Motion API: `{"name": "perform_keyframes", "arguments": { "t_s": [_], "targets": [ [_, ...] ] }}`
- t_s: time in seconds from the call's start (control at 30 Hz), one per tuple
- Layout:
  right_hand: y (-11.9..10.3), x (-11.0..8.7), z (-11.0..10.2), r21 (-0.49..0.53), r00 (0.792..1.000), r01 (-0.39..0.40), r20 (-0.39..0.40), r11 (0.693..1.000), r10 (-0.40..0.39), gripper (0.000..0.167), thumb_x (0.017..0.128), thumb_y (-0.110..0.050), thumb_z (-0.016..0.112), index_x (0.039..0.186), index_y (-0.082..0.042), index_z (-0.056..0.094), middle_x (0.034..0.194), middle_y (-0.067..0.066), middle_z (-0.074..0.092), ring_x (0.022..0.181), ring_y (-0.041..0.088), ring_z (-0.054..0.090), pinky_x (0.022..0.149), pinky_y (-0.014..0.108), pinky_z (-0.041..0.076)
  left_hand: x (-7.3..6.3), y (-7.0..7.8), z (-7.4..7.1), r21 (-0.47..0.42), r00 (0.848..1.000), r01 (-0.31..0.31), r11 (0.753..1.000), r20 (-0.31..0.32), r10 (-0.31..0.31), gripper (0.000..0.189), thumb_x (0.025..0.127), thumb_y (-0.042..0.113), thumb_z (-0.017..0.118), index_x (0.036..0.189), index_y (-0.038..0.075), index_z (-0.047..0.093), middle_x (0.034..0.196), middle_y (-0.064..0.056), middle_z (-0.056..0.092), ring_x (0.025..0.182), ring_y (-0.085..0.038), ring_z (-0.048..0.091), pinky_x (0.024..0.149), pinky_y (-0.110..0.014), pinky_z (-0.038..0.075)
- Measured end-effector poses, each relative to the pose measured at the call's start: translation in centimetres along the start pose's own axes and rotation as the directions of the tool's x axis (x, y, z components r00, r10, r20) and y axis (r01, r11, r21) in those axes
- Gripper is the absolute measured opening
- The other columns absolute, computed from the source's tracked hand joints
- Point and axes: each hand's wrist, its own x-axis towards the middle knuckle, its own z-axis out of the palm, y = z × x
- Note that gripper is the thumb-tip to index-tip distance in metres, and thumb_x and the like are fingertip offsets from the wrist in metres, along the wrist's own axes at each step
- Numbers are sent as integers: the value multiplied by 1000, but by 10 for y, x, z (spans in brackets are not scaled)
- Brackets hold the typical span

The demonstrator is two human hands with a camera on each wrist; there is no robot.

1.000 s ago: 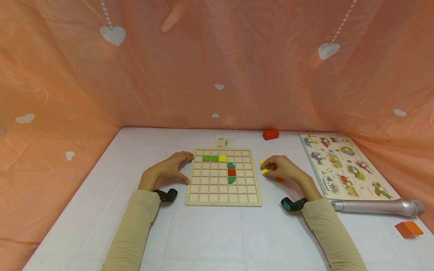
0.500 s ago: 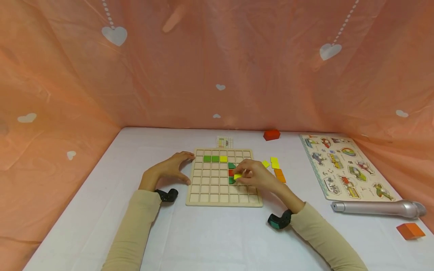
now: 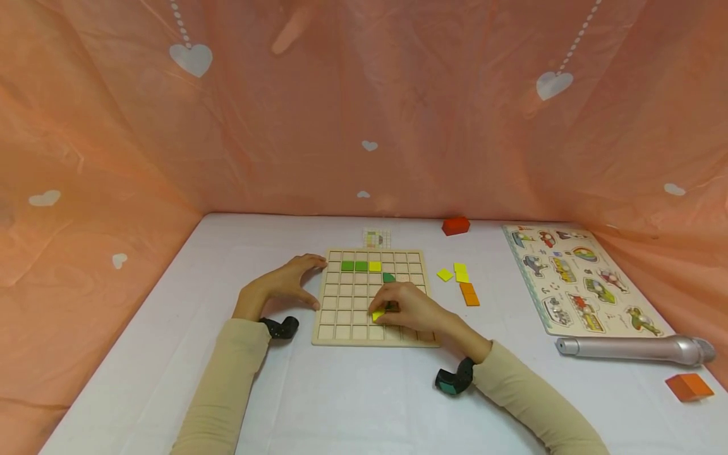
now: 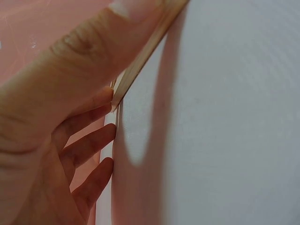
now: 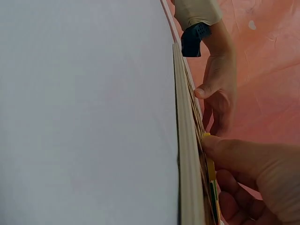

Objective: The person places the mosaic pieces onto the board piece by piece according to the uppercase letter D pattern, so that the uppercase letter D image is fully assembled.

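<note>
A wooden grid board point(image 3: 344, 316) lies on the white table. My right hand point(image 3: 412, 306) is over its lower middle and pinches a yellow square tile point(image 3: 378, 315) between thumb and fingers, close to the cells. In the right wrist view the tile's edge point(image 5: 211, 168) shows beside the thumb. My left hand point(image 3: 284, 282) rests with spread fingers and thumb against the board's left edge. Two green square tiles point(image 3: 354, 266) and a yellow one point(image 3: 375, 266) sit in an upper row. A green curved tile point(image 3: 388, 277) shows above my right hand, which hides the cells below it.
Right of the board lie loose yellow tiles point(image 3: 461, 277) and orange tiles point(image 3: 469, 294). A small pattern card point(image 3: 377, 238) is behind it. Farther out are a red block point(image 3: 455, 226), a picture puzzle point(image 3: 580, 278), a silver microphone point(image 3: 631, 350) and an orange block point(image 3: 689, 387).
My right hand has gone from the loose tiles leftward over the board with a yellow tile, then lower and further left. The left hand stays at the board's edge.
</note>
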Motion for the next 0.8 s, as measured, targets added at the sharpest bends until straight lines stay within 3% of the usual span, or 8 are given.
{"name": "perform_keyframes", "arguments": {
  "t_s": [0.4,0.8],
  "targets": [
    [1,1,1,-1,998,66,-5,998,-66,12,80,-8,73,92,-10,73,92,-4,67,89,7,59,77,21,51,0,0,-1,6,1000,15,1000,6,-15,95,63,31,85,139,-1,38,145,-18,34,136,-36,25,112,-49,20],
    [2,-1,-5,-28,1000,-11,-29,1000,10,19,80,-12,73,99,-10,71,93,-2,64,83,11,57,71,21,51,1,-1,0,2,1000,13,1000,3,-13,95,63,32,85,139,0,38,145,-17,34,136,-35,24,113,-49,20]
  ]
}}
